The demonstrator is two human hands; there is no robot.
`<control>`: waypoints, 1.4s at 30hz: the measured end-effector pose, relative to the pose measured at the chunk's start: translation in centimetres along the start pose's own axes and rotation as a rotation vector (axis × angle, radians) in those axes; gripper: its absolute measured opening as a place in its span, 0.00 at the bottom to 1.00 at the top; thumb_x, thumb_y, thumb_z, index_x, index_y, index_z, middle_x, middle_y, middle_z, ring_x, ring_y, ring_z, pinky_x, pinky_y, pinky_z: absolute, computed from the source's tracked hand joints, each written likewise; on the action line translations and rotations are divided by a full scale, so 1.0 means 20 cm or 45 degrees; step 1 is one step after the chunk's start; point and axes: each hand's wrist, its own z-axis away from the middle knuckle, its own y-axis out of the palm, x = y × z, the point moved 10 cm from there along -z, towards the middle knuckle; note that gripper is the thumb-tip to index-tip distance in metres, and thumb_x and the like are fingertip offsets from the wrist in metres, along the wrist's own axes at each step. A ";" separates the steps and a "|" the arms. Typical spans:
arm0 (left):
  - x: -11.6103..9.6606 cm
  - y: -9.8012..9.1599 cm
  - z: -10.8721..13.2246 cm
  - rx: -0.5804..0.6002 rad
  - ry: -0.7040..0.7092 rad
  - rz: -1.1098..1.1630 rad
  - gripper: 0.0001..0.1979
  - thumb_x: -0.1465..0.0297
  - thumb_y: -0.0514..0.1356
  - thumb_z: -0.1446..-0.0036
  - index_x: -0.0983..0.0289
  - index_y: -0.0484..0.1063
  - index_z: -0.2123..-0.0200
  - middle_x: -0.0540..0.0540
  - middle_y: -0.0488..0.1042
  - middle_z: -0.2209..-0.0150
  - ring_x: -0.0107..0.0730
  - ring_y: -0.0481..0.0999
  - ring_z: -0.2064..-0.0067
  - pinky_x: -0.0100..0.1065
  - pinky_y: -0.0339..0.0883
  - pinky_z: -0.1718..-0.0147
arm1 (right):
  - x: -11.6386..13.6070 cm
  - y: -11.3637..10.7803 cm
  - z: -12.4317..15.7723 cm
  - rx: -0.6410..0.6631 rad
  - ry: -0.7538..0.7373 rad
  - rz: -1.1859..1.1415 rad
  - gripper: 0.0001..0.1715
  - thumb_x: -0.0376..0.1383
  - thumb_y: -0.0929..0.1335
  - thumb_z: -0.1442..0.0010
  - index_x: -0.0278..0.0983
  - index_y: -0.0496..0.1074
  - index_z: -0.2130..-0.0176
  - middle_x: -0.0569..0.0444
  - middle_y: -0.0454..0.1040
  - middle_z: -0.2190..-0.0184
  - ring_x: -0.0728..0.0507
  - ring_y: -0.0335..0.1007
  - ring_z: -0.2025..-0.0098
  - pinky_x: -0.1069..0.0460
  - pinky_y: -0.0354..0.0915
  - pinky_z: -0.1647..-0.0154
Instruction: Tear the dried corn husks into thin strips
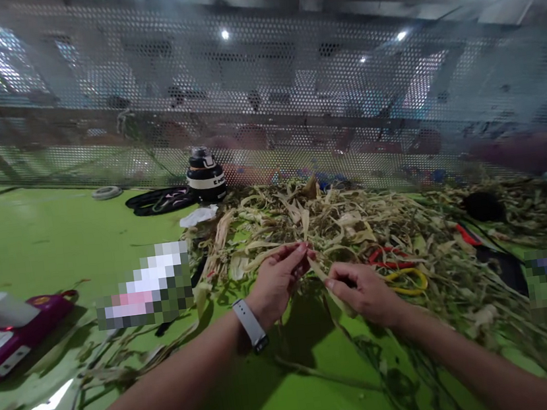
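My left hand (280, 282), with a pale wristband (249, 324) on its wrist, is closed in a pinch on a dried husk strip (317, 267). Its fingertips hide part of the strip, and another pale piece (304, 218) rises just above them. The strip slants down to my right hand (364, 292), whose thumb and fingers are closed on its lower part. Behind both hands spreads a heap of dry, tan and greenish husks (370, 220). Close to my right hand lie a yellow loop (419, 279) and a red looped handle (392, 257), partly buried in the husks.
A black bottle (207, 181) stands at the back beside a flat black looped item (160, 200) and a tape-like ring (107, 193). At left is a magenta power strip (25, 335) on the green surface (57, 231). Perforated metal mesh (262, 113) rises behind.
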 end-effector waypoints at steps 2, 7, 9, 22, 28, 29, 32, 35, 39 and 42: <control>0.00 0.03 0.01 0.069 -0.009 -0.097 0.11 0.66 0.66 0.56 0.66 0.72 0.68 0.50 0.73 0.74 0.24 0.71 0.72 0.27 0.66 0.70 | 0.07 -0.09 0.03 -0.205 -0.141 0.196 0.08 0.35 0.61 0.44 0.37 0.64 0.74 0.56 0.64 0.77 0.47 0.60 0.72 0.53 0.58 0.70; 0.04 0.16 0.08 0.326 0.011 -0.498 0.09 0.66 0.64 0.55 0.65 0.74 0.70 0.51 0.72 0.74 0.26 0.67 0.74 0.26 0.60 0.75 | 0.19 -0.25 0.10 -0.651 -0.316 0.527 0.11 0.37 0.65 0.46 0.38 0.68 0.61 0.46 0.69 0.57 0.38 0.61 0.52 0.43 0.54 0.51; 0.05 0.21 0.11 0.395 0.012 -0.569 0.04 0.70 0.63 0.55 0.64 0.75 0.73 0.51 0.72 0.74 0.28 0.67 0.72 0.28 0.60 0.72 | 0.16 -0.23 0.07 -0.579 -0.258 0.452 0.09 0.38 0.65 0.44 0.38 0.69 0.62 0.48 0.70 0.60 0.39 0.63 0.54 0.44 0.55 0.51; 0.16 0.18 0.08 0.435 -0.187 -0.361 0.10 0.66 0.65 0.57 0.66 0.74 0.71 0.49 0.68 0.75 0.21 0.61 0.76 0.25 0.54 0.75 | 0.08 -0.22 0.04 -0.518 -0.159 0.276 0.08 0.37 0.64 0.43 0.37 0.70 0.70 0.50 0.72 0.70 0.43 0.66 0.63 0.48 0.59 0.56; 0.14 0.18 0.09 0.506 -0.177 -0.517 0.14 0.61 0.64 0.55 0.66 0.73 0.69 0.48 0.68 0.73 0.23 0.62 0.71 0.26 0.56 0.70 | -0.04 -0.20 0.00 -0.466 0.047 -0.243 0.11 0.40 0.65 0.44 0.36 0.71 0.71 0.53 0.72 0.71 0.46 0.68 0.66 0.53 0.63 0.63; 0.14 0.20 0.10 0.547 -0.164 -0.563 0.14 0.60 0.63 0.54 0.66 0.73 0.70 0.48 0.67 0.74 0.24 0.62 0.71 0.27 0.56 0.70 | -0.06 -0.19 0.00 -0.473 0.073 -0.314 0.11 0.41 0.66 0.45 0.35 0.71 0.72 0.53 0.71 0.72 0.46 0.67 0.66 0.53 0.63 0.64; 0.13 0.22 0.12 0.644 -0.125 -0.709 0.16 0.58 0.61 0.51 0.66 0.71 0.74 0.47 0.64 0.77 0.23 0.59 0.73 0.27 0.54 0.71 | -0.11 -0.17 0.00 -0.524 0.125 -0.454 0.12 0.41 0.67 0.46 0.35 0.70 0.74 0.54 0.69 0.73 0.46 0.66 0.67 0.53 0.62 0.64; 0.14 0.22 0.11 0.634 -0.126 -0.738 0.17 0.57 0.61 0.52 0.67 0.70 0.75 0.46 0.62 0.78 0.21 0.57 0.75 0.26 0.53 0.74 | -0.14 -0.15 0.00 -0.511 0.154 -0.490 0.13 0.42 0.65 0.45 0.34 0.68 0.72 0.54 0.68 0.72 0.47 0.65 0.67 0.53 0.62 0.64; 0.11 0.14 0.06 0.394 -0.150 -0.543 0.15 0.59 0.63 0.54 0.67 0.71 0.73 0.47 0.65 0.78 0.20 0.60 0.77 0.25 0.54 0.76 | -0.14 -0.14 -0.01 -0.338 0.217 -0.339 0.18 0.47 0.62 0.42 0.35 0.66 0.72 0.57 0.66 0.77 0.49 0.61 0.73 0.55 0.58 0.72; 0.10 0.11 0.04 0.333 -0.152 -0.422 0.13 0.62 0.64 0.53 0.67 0.73 0.71 0.50 0.70 0.76 0.21 0.65 0.75 0.24 0.58 0.74 | -0.09 -0.13 -0.02 -0.202 0.156 -0.179 0.21 0.47 0.61 0.41 0.36 0.64 0.77 0.59 0.62 0.80 0.50 0.57 0.76 0.55 0.54 0.75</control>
